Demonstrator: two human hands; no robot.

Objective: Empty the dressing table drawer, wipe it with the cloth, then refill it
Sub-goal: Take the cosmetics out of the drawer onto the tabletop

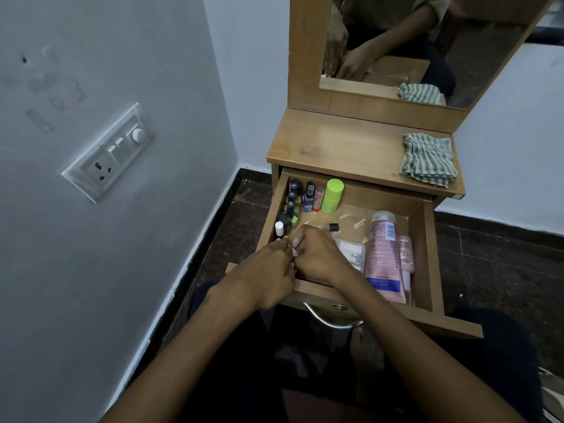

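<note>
While you sit facing it, the dressing table [341, 141] fills the middle of your view, its mirror [427, 41] above and its drawer [427, 254] pulled out toward your lap. On the table top, at the right end and clear of the drawer, lies the folded striped cloth [428, 160]. The drawer is full. Along its right side a large pink tube [383, 257] lies flat, cap toward the back, with a smaller pink tube [406, 254] just beside it on the right. Left of the large tube sits a small white packet [351, 251], partly under your right wrist. At the back stands a green bottle [332, 195], with a slim pink stick [318, 198] and a dark blue bottle [309, 196] touching in a row to its left. A column of small dark-capped bottles [291, 199] runs down the left wall, ending in a white-capped bottle [279, 229] near your fingers. A thin tube with a dark cap [328, 227] lies flat just beyond your knuckles.

Your left hand [268, 270] and right hand [320, 254] meet at the drawer's front left corner, fingers curled and touching. Together they pinch some small pale thing [294, 251]; it is too hidden to name. A metal handle [332, 320] curves below the drawer front.
</note>
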